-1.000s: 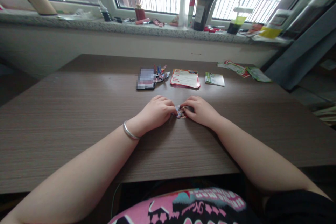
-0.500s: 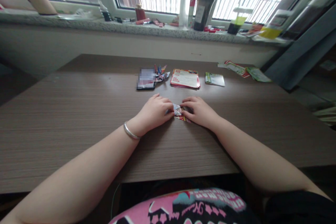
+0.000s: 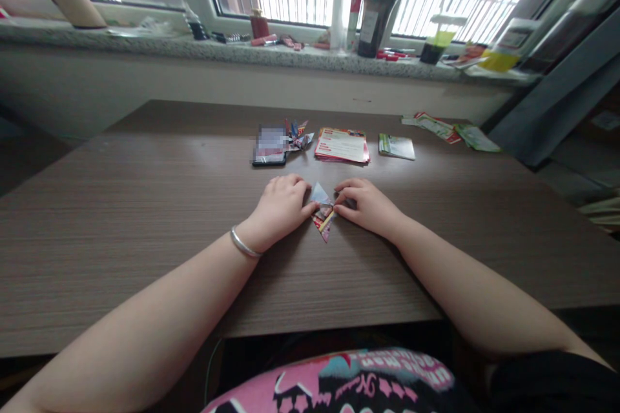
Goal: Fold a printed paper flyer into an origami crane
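Between my hands, on the brown table (image 3: 159, 206), a small folded paper (image 3: 323, 214) in a long diamond shape lies with its points away from and toward me. It is pale blue at the far end and red and yellow at the near end. My left hand (image 3: 283, 208), with a silver bangle on the wrist, has its fingers curled and its thumb on the paper's left edge. At the right corner, the bent fingertips and thumb of my right hand (image 3: 365, 206) pinch the paper. My fingers hide parts of both side edges.
Beyond my hands lie a phone (image 3: 269, 159), some folded paper shapes (image 3: 301, 141), a stack of printed cards (image 3: 341, 146) and a smaller stack (image 3: 397, 147). Loose printed papers (image 3: 477, 138) rest at the far right. Bottles and cups stand on the windowsill (image 3: 290, 57).
The paper has turned so that its long axis now points away from me, and more of it shows. My left hand has shifted slightly left; my right hand stays nearly in place.
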The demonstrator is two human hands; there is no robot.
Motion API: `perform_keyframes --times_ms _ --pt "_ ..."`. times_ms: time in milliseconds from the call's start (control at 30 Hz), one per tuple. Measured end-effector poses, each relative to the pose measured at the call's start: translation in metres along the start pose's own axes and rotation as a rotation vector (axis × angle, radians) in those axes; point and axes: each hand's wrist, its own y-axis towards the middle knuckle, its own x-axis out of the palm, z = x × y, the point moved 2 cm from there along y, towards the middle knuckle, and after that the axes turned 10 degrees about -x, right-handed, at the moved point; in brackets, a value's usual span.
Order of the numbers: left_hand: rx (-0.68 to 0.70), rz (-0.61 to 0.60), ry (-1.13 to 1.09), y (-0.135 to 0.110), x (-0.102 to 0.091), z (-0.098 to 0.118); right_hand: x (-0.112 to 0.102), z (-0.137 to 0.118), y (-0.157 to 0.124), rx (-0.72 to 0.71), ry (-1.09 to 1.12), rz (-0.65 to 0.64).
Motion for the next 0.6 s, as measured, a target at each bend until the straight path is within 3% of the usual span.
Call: perform_keyframes --times_ms 233,600 --pt "-0.033 -0.061 -0.102 0.0019 0.0044 -0.0023 -0.0012 -0.003 0.0008 0.032 -0.019 -0.031" --pt "0.112 -0.084 -0.206 0.0038 0.0085 -0.0004 0.0001 -0.0007 -0.0006 0.044 -0.046 -0.055"
